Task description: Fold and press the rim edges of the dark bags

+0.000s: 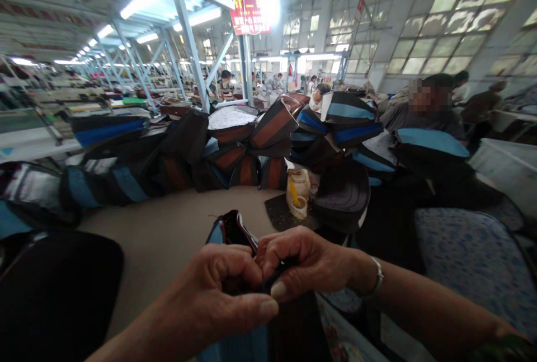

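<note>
A blue and black fabric piece [245, 342] hangs below my hands, and part of it stands up behind them with a pale edge. My left hand [222, 286] pinches its dark edge between thumb and fingers. Close beside it, my right hand [300, 264], with a silver bracelet at the wrist, grips the same edge, the two thumbs nearly touching. The exact bit of cloth between the fingertips is mostly hidden. Just beyond, a dirty white plastic container [297, 186] with a yellow handle in it stands on a dark mat [274, 214].
Sewn black pieces with blue and brown stripes [272, 127] are piled along the table's far side. A dark panel [59, 289] lies at left, a blue-patterned panel [470, 261] at right. A co-worker [428, 104] is beyond the pile at right. The tabletop [168, 227] is beige.
</note>
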`<action>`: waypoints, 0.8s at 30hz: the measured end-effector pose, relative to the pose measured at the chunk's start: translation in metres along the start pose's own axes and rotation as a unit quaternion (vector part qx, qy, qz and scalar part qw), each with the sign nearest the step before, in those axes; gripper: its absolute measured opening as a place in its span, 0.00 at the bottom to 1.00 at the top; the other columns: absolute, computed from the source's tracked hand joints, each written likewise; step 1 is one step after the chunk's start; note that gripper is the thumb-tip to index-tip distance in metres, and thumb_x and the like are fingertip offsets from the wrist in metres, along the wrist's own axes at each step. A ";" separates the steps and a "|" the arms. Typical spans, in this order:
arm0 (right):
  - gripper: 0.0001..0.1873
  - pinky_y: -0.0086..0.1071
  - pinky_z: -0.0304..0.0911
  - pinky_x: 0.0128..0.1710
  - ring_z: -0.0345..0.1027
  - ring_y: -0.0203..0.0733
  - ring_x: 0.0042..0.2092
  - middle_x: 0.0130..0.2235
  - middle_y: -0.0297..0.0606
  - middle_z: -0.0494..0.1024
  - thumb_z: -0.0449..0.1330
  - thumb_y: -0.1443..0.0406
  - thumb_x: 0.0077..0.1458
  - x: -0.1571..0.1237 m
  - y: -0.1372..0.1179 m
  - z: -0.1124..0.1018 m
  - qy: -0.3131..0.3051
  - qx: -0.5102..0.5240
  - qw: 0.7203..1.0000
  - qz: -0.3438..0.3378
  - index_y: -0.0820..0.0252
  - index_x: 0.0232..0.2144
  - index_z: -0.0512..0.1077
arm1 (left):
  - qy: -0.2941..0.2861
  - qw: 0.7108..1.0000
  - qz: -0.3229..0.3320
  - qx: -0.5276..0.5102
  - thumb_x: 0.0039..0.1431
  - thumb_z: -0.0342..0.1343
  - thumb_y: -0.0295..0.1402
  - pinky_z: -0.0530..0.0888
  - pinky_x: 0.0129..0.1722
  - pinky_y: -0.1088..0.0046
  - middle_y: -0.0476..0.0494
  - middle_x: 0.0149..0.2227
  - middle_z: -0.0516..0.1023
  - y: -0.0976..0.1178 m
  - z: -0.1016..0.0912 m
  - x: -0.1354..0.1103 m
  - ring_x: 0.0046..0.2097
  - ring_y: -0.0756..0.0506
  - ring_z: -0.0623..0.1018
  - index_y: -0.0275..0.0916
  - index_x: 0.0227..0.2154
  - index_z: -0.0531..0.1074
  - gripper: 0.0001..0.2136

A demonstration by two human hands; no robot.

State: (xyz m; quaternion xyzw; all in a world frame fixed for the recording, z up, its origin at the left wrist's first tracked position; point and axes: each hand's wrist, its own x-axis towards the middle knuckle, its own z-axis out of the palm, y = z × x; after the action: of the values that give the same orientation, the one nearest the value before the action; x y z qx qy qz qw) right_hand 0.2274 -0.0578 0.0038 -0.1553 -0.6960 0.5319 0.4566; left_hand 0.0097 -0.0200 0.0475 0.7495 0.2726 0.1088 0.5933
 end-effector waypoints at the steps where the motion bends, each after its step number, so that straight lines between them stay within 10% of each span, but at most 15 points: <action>1: 0.11 0.32 0.64 0.43 0.68 0.36 0.39 0.36 0.38 0.73 0.72 0.64 0.54 0.000 0.000 0.000 -0.001 -0.004 1.000 0.001 0.67 0.33 0.75 | 0.000 1.000 0.000 0.003 0.52 0.67 0.38 0.61 0.27 0.75 0.53 0.27 0.66 0.000 -0.001 0.000 0.29 0.51 0.64 0.37 0.24 0.76 0.10; 18: 0.10 0.24 0.56 0.27 0.59 0.30 0.29 0.31 0.30 0.70 0.70 0.64 0.52 -0.006 -0.024 0.017 0.113 -0.181 0.970 0.114 0.64 0.32 0.73 | 0.017 0.974 0.107 0.199 0.67 0.50 0.29 0.68 0.34 0.77 0.50 0.35 0.73 0.005 0.000 -0.005 0.36 0.50 0.74 0.40 0.29 0.75 0.12; 24: 0.03 0.27 0.60 0.31 0.65 0.33 0.32 0.32 0.34 0.73 0.66 0.70 0.53 -0.009 -0.012 0.027 0.166 -0.279 0.946 0.024 0.62 0.31 0.74 | 0.031 0.966 0.104 0.235 0.67 0.49 0.30 0.67 0.33 0.76 0.48 0.33 0.73 -0.003 -0.004 -0.010 0.34 0.49 0.73 0.40 0.29 0.75 0.12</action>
State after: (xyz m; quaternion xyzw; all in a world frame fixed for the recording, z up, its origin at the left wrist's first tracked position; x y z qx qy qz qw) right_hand 0.2134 -0.0852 0.0093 -0.3788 -0.7272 0.2939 0.4912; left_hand -0.0009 -0.0214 0.0474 0.8882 0.2296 0.1265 0.3773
